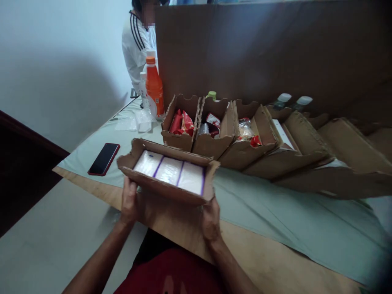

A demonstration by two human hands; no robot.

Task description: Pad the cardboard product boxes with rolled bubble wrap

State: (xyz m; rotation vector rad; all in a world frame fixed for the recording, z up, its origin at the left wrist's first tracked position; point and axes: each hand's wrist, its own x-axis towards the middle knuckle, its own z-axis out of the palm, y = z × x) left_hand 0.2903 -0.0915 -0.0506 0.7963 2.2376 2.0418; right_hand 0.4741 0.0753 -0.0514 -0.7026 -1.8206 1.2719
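I hold a shallow cardboard tray (pixel 159 188) up in front of me, over the table's near edge. Three white packets with purple edges (pixel 170 170) lie side by side in it. My left hand (pixel 129 202) grips the tray's left underside, and my right hand (pixel 210 218) grips its right underside. Both hands have their fingers curled under the cardboard. The tray tilts slightly toward me.
A row of several open cardboard boxes (pixel 232 139) with snack packets stands on the pale green table cover (pixel 275 212). A red phone (pixel 104 158) lies at the left. An orange bottle (pixel 154 87) stands behind, near a person in a white jacket (pixel 136 45). A tall cardboard wall (pixel 275 53) backs the table.
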